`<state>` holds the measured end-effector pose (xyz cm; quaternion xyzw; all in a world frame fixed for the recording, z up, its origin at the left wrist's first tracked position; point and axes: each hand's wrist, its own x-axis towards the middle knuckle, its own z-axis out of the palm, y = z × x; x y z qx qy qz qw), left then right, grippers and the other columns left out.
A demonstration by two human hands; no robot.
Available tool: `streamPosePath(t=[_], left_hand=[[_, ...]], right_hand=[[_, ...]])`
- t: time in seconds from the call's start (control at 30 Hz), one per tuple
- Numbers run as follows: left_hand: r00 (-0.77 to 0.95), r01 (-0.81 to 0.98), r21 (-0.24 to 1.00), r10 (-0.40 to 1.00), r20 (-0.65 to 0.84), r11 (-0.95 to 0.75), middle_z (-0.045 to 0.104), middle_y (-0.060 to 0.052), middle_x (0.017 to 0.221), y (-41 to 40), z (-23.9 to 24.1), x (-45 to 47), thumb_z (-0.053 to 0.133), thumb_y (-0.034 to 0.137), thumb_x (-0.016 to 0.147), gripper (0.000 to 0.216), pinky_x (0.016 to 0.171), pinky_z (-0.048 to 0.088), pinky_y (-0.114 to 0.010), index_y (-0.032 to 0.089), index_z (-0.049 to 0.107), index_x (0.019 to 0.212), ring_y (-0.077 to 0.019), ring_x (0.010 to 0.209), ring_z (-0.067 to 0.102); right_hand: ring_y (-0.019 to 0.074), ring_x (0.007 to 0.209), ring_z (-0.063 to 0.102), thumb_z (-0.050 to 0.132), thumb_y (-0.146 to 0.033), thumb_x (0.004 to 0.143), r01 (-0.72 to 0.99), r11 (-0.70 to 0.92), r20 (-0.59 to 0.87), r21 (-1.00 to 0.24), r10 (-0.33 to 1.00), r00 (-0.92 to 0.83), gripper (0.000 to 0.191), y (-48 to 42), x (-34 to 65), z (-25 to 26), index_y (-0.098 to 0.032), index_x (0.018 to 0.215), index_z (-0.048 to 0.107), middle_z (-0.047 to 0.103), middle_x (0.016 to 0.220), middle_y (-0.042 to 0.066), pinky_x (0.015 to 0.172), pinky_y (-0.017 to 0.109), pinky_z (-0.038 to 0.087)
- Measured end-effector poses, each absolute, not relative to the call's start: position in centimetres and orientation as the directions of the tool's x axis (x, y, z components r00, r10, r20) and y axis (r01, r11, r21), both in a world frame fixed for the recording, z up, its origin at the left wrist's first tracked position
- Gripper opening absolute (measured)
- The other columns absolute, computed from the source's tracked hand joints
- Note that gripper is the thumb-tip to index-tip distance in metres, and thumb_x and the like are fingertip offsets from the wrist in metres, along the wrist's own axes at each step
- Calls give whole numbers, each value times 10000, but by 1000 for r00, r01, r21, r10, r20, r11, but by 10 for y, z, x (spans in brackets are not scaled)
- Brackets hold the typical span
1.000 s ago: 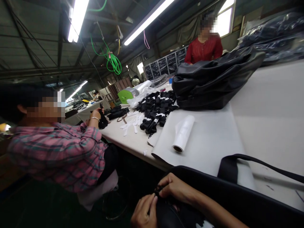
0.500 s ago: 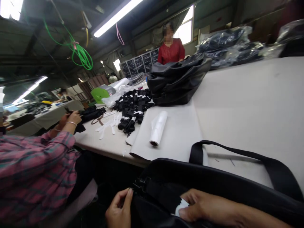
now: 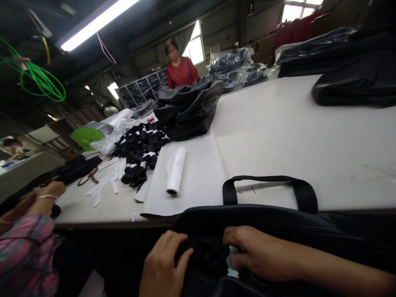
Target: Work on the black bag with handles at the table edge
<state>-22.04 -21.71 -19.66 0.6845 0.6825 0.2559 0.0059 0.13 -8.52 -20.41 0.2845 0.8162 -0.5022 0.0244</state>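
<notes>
Black bag (image 3: 278, 222) lies at the desk's (image 3: 293, 136) near edge, long axis left-to-right, handle (image 3: 269, 185) arching away from the person, left hand (image 3: 163, 268) spread flat on its left end, right hand (image 3: 250, 251) pinching a white tag (image 3: 231, 264) inside its mouth.

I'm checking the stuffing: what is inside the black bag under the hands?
Inside the black bag, only a bit of white paper shows beside the right hand. The left hand and dark fabric hide the rest.
</notes>
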Motion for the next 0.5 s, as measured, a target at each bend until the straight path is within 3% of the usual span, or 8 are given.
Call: streamPosePath(t=[0.03, 0.1, 0.2, 0.37, 0.5], left_hand=[[6, 970, 219, 911, 412, -105, 681, -59, 1095, -205, -196, -221, 748, 155, 819, 435, 853, 630, -397, 253, 610, 1220, -268, 1001, 690], [186, 978, -6, 862, 472, -208, 631, -143, 1228, -179, -195, -215, 860, 95, 672, 815, 900, 627, -520, 201, 494, 1392, -344, 1109, 653], [395, 919, -182, 822, 411, -351, 650, -157, 1211, -145, -201, -199, 923, 97, 604, 1011, 901, 635, -522, 153, 405, 1471, -330, 1073, 668], [407, 896, -353, 821, 401, -271, 516, -242, 1437, -123, -220, -185, 804, 4, 612, 1079, 1061, 537, -572, 88, 275, 1548, -396, 1309, 536], [463, 830, -513, 785, 412, -220, 552, -263, 1374, -127, -234, -181, 538, -74, 762, 980, 956, 604, -533, 196, 117, 1604, -376, 1213, 628]], right_hand=[[274, 1088, 631, 641, -89, 834, 490, 452, -266, -745, 472, -840, 177, -91, 2, -199, -132, 980, 732, 656, 1218, 132, 936, 349, 509], [389, 1388, 424, 615, -86, 863, 523, 575, -254, -629, 484, -837, 347, -105, 0, -199, -90, 1200, 699, 439, 1506, 235, 1166, 499, 355], [441, 1486, 203, 601, -100, 867, 567, 616, -308, -546, 482, -820, 469, -119, -6, -215, -56, 1332, 634, 251, 1589, 275, 1225, 607, 171], [447, 1448, 304, 596, -100, 867, 667, 519, -319, -534, 607, -728, 417, -119, 3, -218, -80, 1277, 671, 350, 1543, 288, 1192, 656, 201], [445, 1336, 466, 629, -176, 904, 665, 455, -381, -593, 569, -729, 331, -99, 16, -204, -82, 1212, 704, 500, 1406, 300, 1126, 602, 354]])
